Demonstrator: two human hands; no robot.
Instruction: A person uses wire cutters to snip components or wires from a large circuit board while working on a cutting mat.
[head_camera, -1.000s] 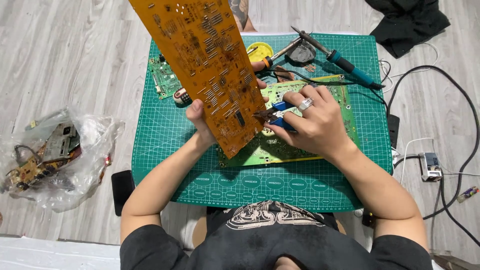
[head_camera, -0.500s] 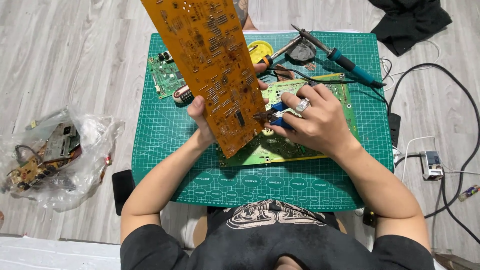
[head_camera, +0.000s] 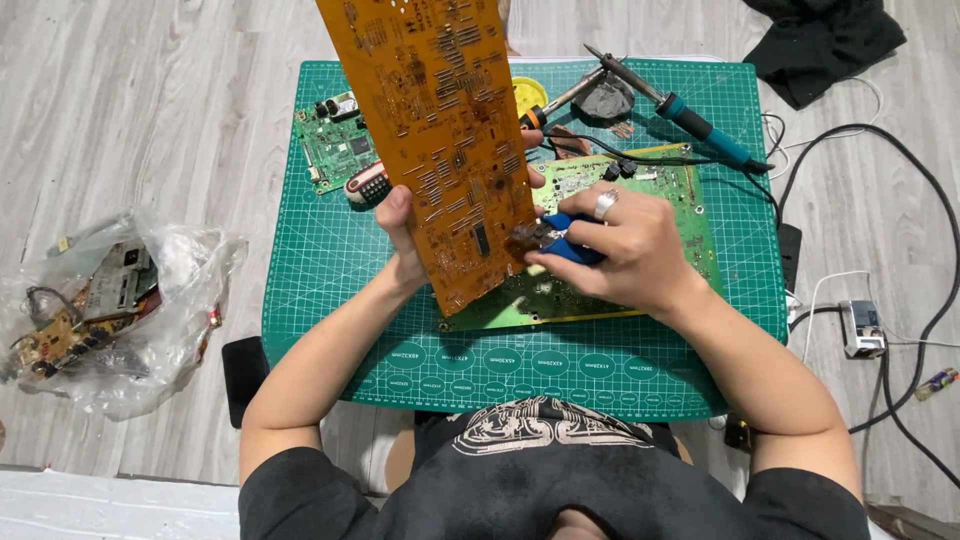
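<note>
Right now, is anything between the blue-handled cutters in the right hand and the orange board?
Nothing visible. The right hand holds the blue-handled cutters with their tip at the edge of the orange board, which the left hand holds upright over the green board.

You get bright, even, diffuse light from overhead, with no dim corners. Shadows are soft and short: a faint one lies under your forearms on the green cutting mat (head_camera: 330, 300), and another under the orange circuit board (head_camera: 440, 140) in the upper middle of the frame. The clear plastic bag (head_camera: 120, 310) at left throws pale glare off its folds. Focus is sharp across the centre; fine print on the mat stays readable. At the frame's edges the floorboards bow slightly, a wide-angle bend. Your shirt at the bottom edge is soft.
</note>
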